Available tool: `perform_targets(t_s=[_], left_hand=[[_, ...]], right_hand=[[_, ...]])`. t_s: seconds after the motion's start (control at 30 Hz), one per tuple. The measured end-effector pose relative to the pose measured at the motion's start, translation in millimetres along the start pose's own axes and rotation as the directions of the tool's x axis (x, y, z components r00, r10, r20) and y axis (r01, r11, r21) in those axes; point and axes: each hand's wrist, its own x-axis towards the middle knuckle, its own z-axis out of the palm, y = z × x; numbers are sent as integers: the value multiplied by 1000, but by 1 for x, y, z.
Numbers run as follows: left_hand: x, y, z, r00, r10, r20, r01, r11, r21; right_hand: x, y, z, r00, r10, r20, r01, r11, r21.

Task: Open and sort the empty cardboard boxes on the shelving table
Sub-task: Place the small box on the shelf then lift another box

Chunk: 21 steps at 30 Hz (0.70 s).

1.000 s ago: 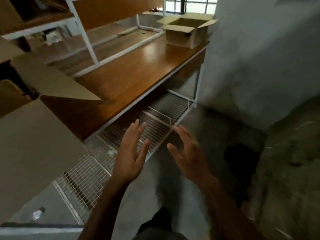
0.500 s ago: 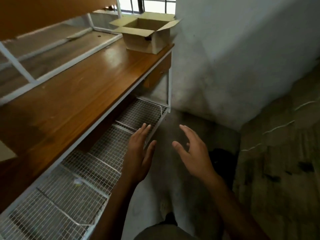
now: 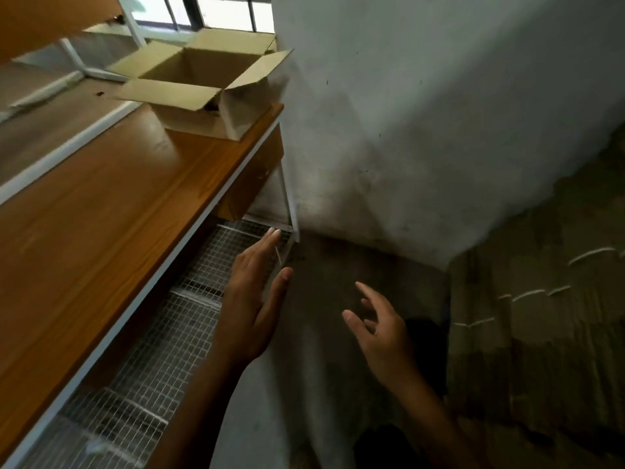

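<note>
An empty cardboard box (image 3: 203,93) with its four flaps spread open stands at the far right end of the wooden tabletop (image 3: 101,204), close to the wall. My left hand (image 3: 252,299) hovers open, fingers straight, over the wire mesh shelf (image 3: 162,346) below the tabletop's front edge. My right hand (image 3: 378,330) hangs open to the right, fingers spread, above the floor. Both hands hold nothing and are well short of the box.
A stained grey wall (image 3: 422,130) closes the right side just past the table end. White frame posts (image 3: 72,55) rise behind the tabletop, under a wooden upper shelf (image 3: 50,18). A window (image 3: 216,11) sits behind the box. Rough mottled ground (image 3: 541,316) lies at the right.
The view has moved toward the table's right end, so the open box looks larger and nearer. The boxes at the left have left view. Both hands stay open and empty.
</note>
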Motion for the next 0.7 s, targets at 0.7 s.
perform_targets(t_s=[0.7], left_hand=[[224,-117,132,785,-565,-254,567,821,-74]], right_hand=[[416,-60,12,847,-376,377,336,927,168]])
